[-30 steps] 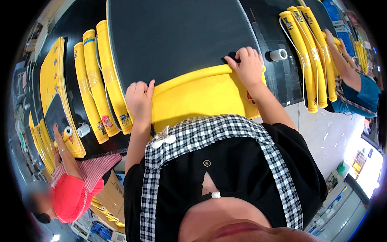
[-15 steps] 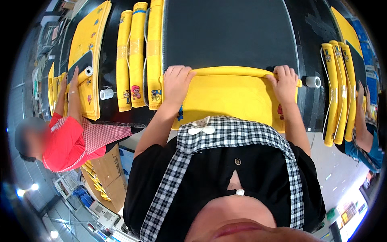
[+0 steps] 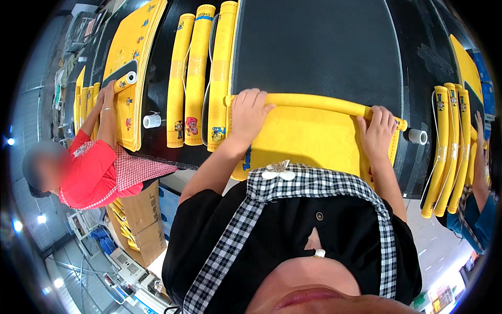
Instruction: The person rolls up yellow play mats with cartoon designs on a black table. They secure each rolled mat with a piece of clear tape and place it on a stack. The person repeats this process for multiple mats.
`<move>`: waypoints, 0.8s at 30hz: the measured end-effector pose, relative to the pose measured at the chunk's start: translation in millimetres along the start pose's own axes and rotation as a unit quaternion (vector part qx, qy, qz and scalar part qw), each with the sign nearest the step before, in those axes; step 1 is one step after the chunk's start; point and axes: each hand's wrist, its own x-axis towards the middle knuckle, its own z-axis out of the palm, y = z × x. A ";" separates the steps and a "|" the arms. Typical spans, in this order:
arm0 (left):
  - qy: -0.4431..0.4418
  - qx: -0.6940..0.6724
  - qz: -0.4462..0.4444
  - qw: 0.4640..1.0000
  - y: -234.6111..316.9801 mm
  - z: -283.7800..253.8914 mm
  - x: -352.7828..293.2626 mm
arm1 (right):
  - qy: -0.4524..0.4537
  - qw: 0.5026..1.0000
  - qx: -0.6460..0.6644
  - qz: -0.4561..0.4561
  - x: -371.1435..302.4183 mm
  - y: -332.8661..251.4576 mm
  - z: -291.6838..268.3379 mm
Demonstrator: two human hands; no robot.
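In front of me lies a mat with a black underside and a yellow printed face [image 3: 308,138]. Its near end is turned into a thin yellow roll [image 3: 319,103] running left to right. My left hand [image 3: 250,116] grips the roll near its left end, fingers curled over the top. Close to the roll's right end, my right hand [image 3: 379,133] holds it the same way, thumb toward the middle. The mat's black side [image 3: 314,47] lies flat beyond the roll. What the palms press on is hidden.
Several finished yellow rolls [image 3: 198,78] lie left of the mat, others [image 3: 442,152] far right. A tape roll [image 3: 152,121] is on the left, another [image 3: 417,136] on the right. A co-worker in red [image 3: 94,162] rolls a mat at left; another person's arm [image 3: 480,167] shows at right.
My view has shifted, so the table sits further right and slightly tilted. Both hands remain on the roll, which looks much the same.
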 end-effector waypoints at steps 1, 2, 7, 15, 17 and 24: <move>-0.018 -0.019 0.006 1.000 -10.9 3.3 5.5 | -0.008 1.000 0.003 0.006 0.5 1.7 0.1; -0.038 -0.038 0.012 0.999 -21.5 7.5 11.2 | -0.033 0.999 0.010 0.012 14.1 6.6 1.0; -0.055 -0.095 -0.038 0.993 -45.3 29.5 72.6 | -0.071 0.992 0.105 0.010 103.3 34.2 21.4; -0.063 -0.104 0.098 0.988 -15.4 31.4 95.6 | 0.093 0.995 0.040 0.007 98.1 14.4 19.8; -0.101 -0.117 0.076 0.985 -19.5 28.5 107.8 | 0.162 0.986 0.034 -0.016 81.6 -8.7 17.4; -0.008 -0.034 0.104 0.994 -14.3 52.1 152.2 | 0.076 0.996 0.040 0.008 161.2 6.0 33.3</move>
